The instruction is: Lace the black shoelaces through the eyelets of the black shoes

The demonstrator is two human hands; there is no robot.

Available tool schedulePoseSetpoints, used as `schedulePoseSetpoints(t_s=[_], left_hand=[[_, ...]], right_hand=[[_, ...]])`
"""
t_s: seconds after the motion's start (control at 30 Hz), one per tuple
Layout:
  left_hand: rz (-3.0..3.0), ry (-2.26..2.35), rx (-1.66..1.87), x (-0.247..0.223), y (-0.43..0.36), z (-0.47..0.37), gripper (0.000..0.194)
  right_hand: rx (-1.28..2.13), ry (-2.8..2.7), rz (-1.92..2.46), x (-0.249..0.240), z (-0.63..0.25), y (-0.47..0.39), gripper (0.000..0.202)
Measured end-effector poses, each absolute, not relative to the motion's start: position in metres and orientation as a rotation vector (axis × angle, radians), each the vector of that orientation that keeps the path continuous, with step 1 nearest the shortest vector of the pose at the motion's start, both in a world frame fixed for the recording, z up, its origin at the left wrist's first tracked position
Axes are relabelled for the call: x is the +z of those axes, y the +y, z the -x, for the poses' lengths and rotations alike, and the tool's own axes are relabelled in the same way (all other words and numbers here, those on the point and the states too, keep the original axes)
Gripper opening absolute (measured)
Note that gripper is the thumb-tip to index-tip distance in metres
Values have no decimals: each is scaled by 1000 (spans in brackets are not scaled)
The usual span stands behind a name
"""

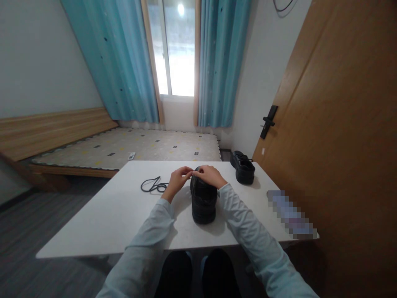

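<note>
A black shoe [204,205] stands upright on the white table [124,223], heel toward me. Both my hands meet over its front part. My left hand [179,180] is at the shoe's upper left, thumb and fingertips pinched together; whatever they hold is too small to make out. From the right, my right hand [211,175] lies across the top of the shoe, its fingers closed and their tips close to those of my left hand. A loose black lace [153,185] lies in loops on the table, left of my left hand.
Another black shoe [245,169], with a lace in it, stands at the table's back right. A blurred flat item [291,215] lies along the right edge. Beyond the table is a bed [149,145] with a small white object [132,156]; a wooden door [335,145] is at right.
</note>
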State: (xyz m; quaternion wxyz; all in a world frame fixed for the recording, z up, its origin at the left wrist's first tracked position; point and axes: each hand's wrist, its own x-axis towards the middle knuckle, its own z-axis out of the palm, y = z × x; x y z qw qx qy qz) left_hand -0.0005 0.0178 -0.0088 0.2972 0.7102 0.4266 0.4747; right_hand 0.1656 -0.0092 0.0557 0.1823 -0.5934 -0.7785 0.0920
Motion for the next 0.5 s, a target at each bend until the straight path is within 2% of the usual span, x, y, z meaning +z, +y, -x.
schedulePoseSetpoints(t_s=[0.17,0.5], left_hand=[[-2009,1243,1225,-5,17,3,25],[-2126,1287,1175,-4,14,8,24]], right_hand=[[476,-2163,1516,45,-174,0,17],[504,-2084,1498,34,-182,1,22]])
